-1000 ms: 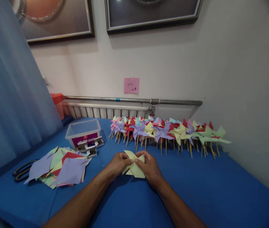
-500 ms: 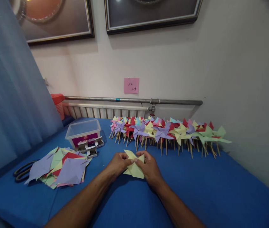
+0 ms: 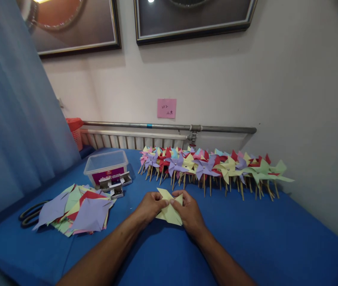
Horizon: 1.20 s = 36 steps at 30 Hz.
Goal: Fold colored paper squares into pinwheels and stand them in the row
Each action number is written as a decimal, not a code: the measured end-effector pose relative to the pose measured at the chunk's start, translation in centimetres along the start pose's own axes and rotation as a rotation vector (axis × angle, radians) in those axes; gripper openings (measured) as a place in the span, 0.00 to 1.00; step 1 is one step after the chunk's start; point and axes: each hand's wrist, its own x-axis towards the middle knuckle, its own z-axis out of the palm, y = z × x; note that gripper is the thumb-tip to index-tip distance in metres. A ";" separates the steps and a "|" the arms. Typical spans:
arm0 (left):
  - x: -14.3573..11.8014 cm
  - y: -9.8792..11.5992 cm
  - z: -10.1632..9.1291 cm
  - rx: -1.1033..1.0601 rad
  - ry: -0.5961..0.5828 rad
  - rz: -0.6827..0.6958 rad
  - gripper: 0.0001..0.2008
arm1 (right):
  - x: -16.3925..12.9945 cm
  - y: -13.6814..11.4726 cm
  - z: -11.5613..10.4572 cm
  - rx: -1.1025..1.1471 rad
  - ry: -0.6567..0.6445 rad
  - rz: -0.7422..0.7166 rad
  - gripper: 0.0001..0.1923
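Note:
A pale yellow sheet of paper (image 3: 170,216), cut in from its corners, is held over the blue table in both hands. My left hand (image 3: 152,206) pinches its left side, thumb near the middle. From the right, my right hand (image 3: 188,210) grips it the same way, its thumb beside the left one. Some corners are bent in toward the centre under the thumbs, while others stick out flat. The fingertips behind the paper are partly hidden. Beyond the hands stand several finished paper pinwheels (image 3: 204,167) on wooden sticks.
Left of the hands lies a pile of coloured cut paper (image 3: 90,214), with scissors (image 3: 30,214) partly under it. Behind are a clear plastic tub (image 3: 106,161) and small open boxes of pins (image 3: 117,191). A pipe (image 3: 225,130) runs along the wall behind the blue tabletop (image 3: 246,242).
The whole view has shifted slightly. Both hands keep their hold on the yellow paper, with the thumbs hardly moved.

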 end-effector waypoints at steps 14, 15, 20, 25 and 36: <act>1.0 0.3 -1.6 -0.058 0.161 0.035 0.15 | -0.1 -0.4 -0.1 0.244 -0.030 0.078 0.22; 1.0 0.4 -1.8 -0.073 0.170 0.024 0.15 | -0.1 -0.5 -0.3 0.247 -0.034 0.068 0.23; 1.1 0.6 -2.3 -0.156 0.145 -0.009 0.13 | -0.4 -1.4 -0.6 0.242 -0.128 -0.013 0.28; 1.1 0.2 -2.1 -0.105 0.132 0.009 0.14 | -1.0 -1.8 -0.4 0.155 -0.174 -0.023 0.21; 0.6 -0.2 -0.4 -0.025 0.072 0.038 0.15 | -0.6 -1.3 -0.2 -0.049 -0.106 -0.086 0.17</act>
